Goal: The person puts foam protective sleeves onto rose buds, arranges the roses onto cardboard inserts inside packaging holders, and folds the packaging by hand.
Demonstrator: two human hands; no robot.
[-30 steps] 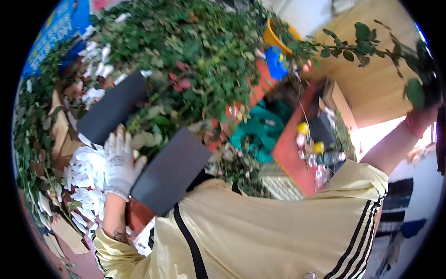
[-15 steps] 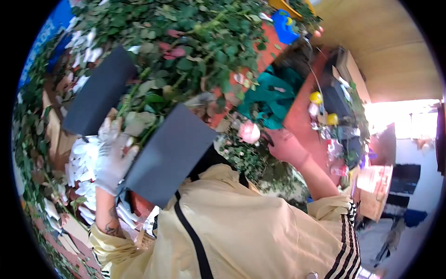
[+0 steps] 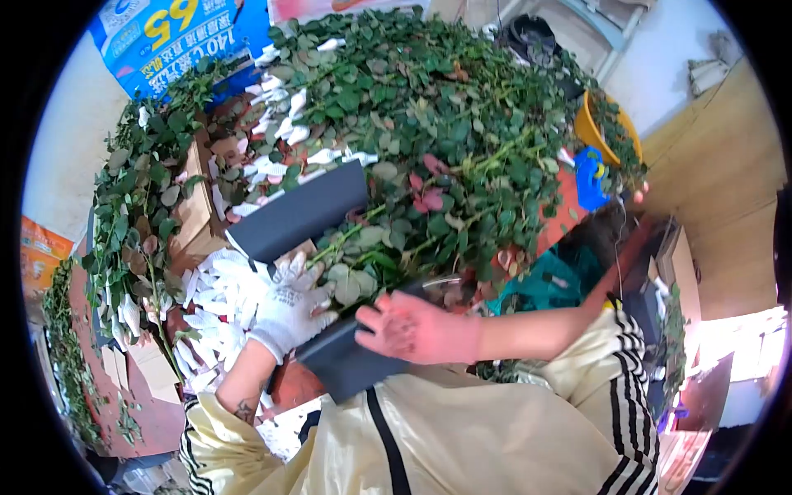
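While I watch through the head camera, I see the left hand (image 3: 290, 307), gloved in white, lying open with fingers spread beside some leafy stems (image 3: 351, 280), which lie between a near dark panel (image 3: 346, 367) and a far dark panel (image 3: 301, 210). The right hand (image 3: 419, 328), pinkish, is over the near one with its fingers partly curled; I cannot tell whether it grips anything. To the left hand's left is a heap of white pieces (image 3: 216, 289). Ahead of both hands, a mass of greenery (image 3: 462, 124) spreads over the bench (image 3: 568, 194), with a yellow basin (image 3: 606, 132) off to the forward right. My worry is tangling: the stems crowd against that mass, so a hard pull could tear leaves or drag neighbours along. A sideways sweep of the left hand could scatter the white heap.
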